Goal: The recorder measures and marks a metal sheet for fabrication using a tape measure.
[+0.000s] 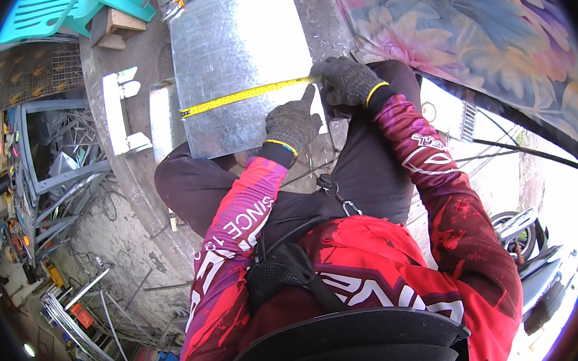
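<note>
A shiny sheet of metal (236, 47) lies in front of me, partly over my crossed legs. A yellow tape measure (249, 96) is stretched across it from the left edge to the right edge. At the right edge my right hand (352, 81), in a dark grey knitted glove, closes around the tape's end of the span; the case is hidden by the fingers. My left hand (292, 125), gloved alike, rests on the sheet below the tape. Its index finger is stretched toward the tape near the right edge, its thumb stands apart, and it holds nothing.
A turquoise plastic chair (56, 14) and a wooden block (116, 25) stand at the far left. Metal frames (67, 176) and scrap fill the left side. Flowered cloth (460, 34) hangs at the far right. A motorcycle (531, 244) stands at the lower right.
</note>
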Available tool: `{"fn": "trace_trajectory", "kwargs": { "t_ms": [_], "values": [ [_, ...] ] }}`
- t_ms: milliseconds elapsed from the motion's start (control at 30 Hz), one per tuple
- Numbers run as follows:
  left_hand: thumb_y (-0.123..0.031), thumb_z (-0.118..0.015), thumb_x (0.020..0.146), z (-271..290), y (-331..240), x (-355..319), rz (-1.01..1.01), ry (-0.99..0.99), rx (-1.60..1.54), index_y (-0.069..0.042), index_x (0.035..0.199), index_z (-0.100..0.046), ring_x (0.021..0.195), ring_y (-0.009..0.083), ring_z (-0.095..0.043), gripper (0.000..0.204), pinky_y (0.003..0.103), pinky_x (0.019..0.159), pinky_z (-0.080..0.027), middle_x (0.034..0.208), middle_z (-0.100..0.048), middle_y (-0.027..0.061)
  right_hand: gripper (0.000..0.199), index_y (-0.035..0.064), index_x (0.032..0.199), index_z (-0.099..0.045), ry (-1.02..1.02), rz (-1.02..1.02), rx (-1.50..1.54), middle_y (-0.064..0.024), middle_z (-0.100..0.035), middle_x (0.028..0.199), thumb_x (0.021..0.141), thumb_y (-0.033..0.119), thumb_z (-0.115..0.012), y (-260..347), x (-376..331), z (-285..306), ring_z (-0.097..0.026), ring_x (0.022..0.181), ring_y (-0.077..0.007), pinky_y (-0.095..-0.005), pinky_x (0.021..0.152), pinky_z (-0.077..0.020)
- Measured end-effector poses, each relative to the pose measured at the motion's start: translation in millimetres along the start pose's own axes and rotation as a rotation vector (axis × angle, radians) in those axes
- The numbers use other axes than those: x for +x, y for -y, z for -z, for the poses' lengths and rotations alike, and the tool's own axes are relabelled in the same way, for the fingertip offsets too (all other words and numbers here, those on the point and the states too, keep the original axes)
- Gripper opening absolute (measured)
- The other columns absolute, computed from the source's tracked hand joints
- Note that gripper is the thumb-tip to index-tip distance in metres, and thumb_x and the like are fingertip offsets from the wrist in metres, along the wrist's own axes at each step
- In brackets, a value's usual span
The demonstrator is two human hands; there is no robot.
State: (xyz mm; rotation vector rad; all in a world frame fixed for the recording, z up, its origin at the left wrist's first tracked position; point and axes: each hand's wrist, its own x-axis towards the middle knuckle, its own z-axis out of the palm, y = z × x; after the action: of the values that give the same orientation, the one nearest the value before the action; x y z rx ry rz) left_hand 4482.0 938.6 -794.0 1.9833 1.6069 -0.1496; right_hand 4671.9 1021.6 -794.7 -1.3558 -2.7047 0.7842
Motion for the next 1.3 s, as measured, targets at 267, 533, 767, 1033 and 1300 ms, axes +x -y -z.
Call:
{"fn": "trace_trajectory", "kwargs": {
  "t_ms": [267,533,767,1033,1300],
  "values": [
    [-0.039,-0.062,0.087,1,-3,-1,-0.009,-0.01,-0.008,-0.02,0.154,-0.035,0.096,0.0394,-0.066,0.075,0.053,0.086,-0.051,0.103,-0.067,0.0241,0.048,0.0133,0.119,-0.064,-0.052,0.0,-0.03,-0.0155,-0.066,0.106,0.072,0.017,-0.07,3,0,-1,-0.062,0.105,-0.0369,-0.0462,0.092,-0.0493],
    [-0.028,-0.061,0.084,-20,-6,6,-0.062,-0.132,-0.122,-0.02,0.147,-0.045,0.089,0.0375,-0.068,0.065,0.054,0.076,-0.052,0.098,-0.07,0.0187,0.037,0.0079,0.109,-0.064,-0.082,0.064,0.087,-0.0164,-0.062,0.094,0.073,0.013,-0.07,-1,-5,2,-0.06,0.093,-0.0373,-0.045,0.083,-0.05],
    [-0.032,-0.059,0.087,-6,0,-6,-0.001,0.004,-0.186,-0.017,0.148,-0.043,0.1,0.039,-0.067,0.065,0.054,0.086,-0.051,0.11,-0.069,0.0204,0.045,0.0092,0.116,-0.06,-0.022,0.024,0.161,-0.019,-0.061,0.095,0.072,0.013,-0.07,-6,-5,1,-0.062,0.093,-0.0382,-0.0453,0.082,-0.0511],
    [-0.02,-0.057,0.089,55,147,-45,-0.009,-0.463,-0.144,-0.006,0.095,-0.065,0.094,0.0357,-0.065,0.017,0.042,0.083,-0.052,0.096,-0.066,0.0175,0.043,0.0093,0.112,-0.06,-0.021,0.065,0.106,-0.0186,-0.062,0.092,0.07,0.014,-0.069,-2,-3,5,-0.062,0.09,-0.0382,-0.0465,0.079,-0.0513],
    [-0.03,-0.064,0.086,70,239,-47,0.427,-0.601,-0.545,-0.006,0.1,-0.071,0.094,0.0354,-0.067,0.028,0.045,0.084,-0.051,0.098,-0.07,0.0194,0.047,0.0065,0.116,-0.062,-0.032,0.05,0.062,-0.017,-0.063,0.099,0.07,0.012,-0.07,4,-6,10,-0.062,0.095,-0.0364,-0.043,0.083,-0.0514]
  ]
}}
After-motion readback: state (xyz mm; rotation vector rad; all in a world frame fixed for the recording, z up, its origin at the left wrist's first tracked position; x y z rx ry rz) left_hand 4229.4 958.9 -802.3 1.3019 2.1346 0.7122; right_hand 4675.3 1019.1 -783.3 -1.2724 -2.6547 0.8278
